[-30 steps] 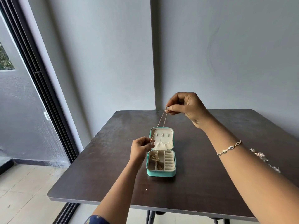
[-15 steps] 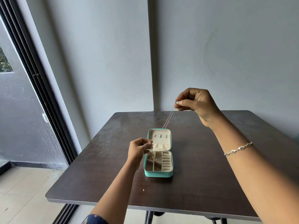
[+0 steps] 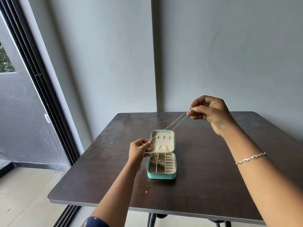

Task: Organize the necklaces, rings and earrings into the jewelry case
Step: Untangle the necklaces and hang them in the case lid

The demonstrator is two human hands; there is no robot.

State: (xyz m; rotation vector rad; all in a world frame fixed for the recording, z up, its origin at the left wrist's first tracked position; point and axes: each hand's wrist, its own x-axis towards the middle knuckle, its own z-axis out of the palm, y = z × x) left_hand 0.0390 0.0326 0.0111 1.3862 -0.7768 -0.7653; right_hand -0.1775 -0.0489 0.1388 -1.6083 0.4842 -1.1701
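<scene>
A small teal zip-around jewelry case with a cream lining lay open near the middle of a dark brown square wooden table, its lid folded flat back toward the wall. The right hand was raised above the far part of the table, thumb and forefinger pinched on one end of a thin gold chain necklace, the other fingers curled in. From there the chain ran as two taut strands slanting down over the lid to the left hand, which pinched it at the fingertips just beside the case's left edge; a short length hung from that pinch into the case's left compartments, where small gold pieces already lay. The row of cream ring rolls sat on the case's right side. A silver link bracelet circled the right wrist. A tiny white speck lay on the table, nearer than the case.
</scene>
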